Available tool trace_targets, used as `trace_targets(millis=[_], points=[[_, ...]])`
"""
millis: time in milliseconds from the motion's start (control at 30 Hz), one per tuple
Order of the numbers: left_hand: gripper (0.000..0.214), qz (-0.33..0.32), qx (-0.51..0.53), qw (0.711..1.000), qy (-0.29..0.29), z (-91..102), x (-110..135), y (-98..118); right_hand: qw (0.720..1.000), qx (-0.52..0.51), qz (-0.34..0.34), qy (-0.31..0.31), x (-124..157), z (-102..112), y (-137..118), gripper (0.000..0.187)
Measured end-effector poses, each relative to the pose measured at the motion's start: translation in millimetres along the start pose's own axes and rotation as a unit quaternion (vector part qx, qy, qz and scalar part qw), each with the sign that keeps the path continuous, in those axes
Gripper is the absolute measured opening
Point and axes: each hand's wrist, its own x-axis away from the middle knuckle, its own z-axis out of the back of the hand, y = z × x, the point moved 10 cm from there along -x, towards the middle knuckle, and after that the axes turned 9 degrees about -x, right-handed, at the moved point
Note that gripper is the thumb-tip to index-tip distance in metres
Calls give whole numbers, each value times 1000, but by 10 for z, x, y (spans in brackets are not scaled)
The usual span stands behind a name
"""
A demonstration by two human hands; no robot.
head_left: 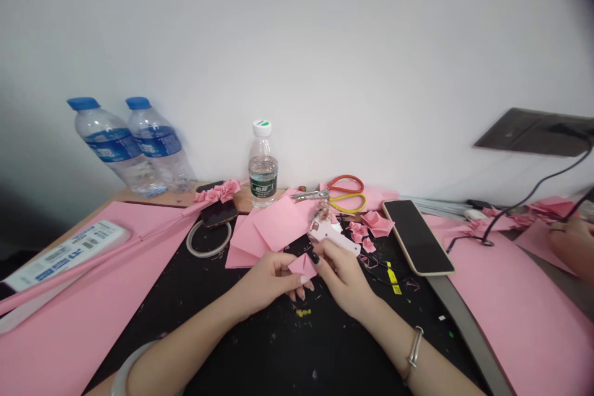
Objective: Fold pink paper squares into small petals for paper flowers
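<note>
Pink-flanked mat (278, 352), paper (302, 265) between hands (346, 281)

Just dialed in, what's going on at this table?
A person pinches a small folded pink paper between the fingers of the left hand and right hand, over a black mat. Loose pink paper squares, folded pink flowers, scissors and a phone lie just beyond. At the right edge, another person's hand shows.
</note>
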Motion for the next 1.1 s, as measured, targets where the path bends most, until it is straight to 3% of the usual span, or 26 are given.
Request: trace_targets(millis=[100, 167, 467, 567, 733, 967, 1100], points=[[13, 4, -11, 1000, -28, -60, 7, -22, 997, -12, -4, -70, -1, -156, 14, 26], [13, 6, -15, 999, -37, -73, 8, -41, 996, -21, -9, -84, 3, -201, 25, 28], [11, 4, -7, 999, -51, -106, -7, -67, 999, 9, 22, -36, -1, -161, -13, 30], [12, 2, -3, 1000, -30, -71, -18, -67, 1000, 5, 11, -18, -12, -121, 28, 29], [17, -1, 5, 1000, 28, 45, -42, -58, 999, -1, -24, -46, -15, -174, 130, 28], [24, -9, 11, 996, 93, 178, -42, -41, 999, -7, -32, -15, -20, -129, 142, 32], [17, -38, -32, 995, 86, 158, -29, -21, 998, -41, -45, 1, -23, -81, 168, 21]])
